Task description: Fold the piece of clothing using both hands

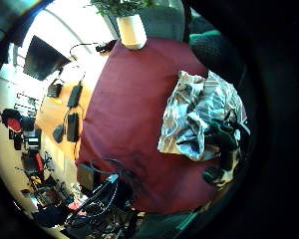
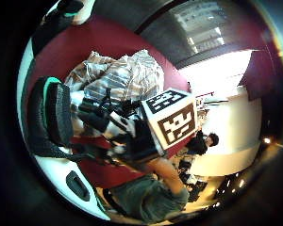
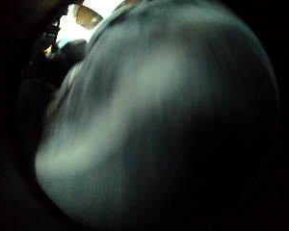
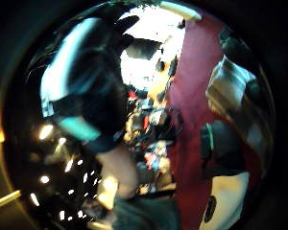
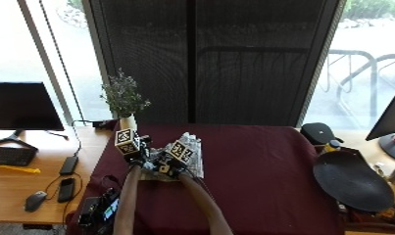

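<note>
While the striped garment (image 5: 184, 159) lies bunched near the left edge of the maroon tablecloth (image 5: 262, 171), a little in from the corner with the potted plant (image 5: 125, 105), both gloved hands sit low at its near side, seemingly to gather an edge for a first fold. Markers hide the fingers of the left hand (image 5: 137, 157) and right hand (image 5: 165, 169), so I cannot tell whether either grips the cloth. No brand, label or legible writing shows anywhere on the garment.
</note>
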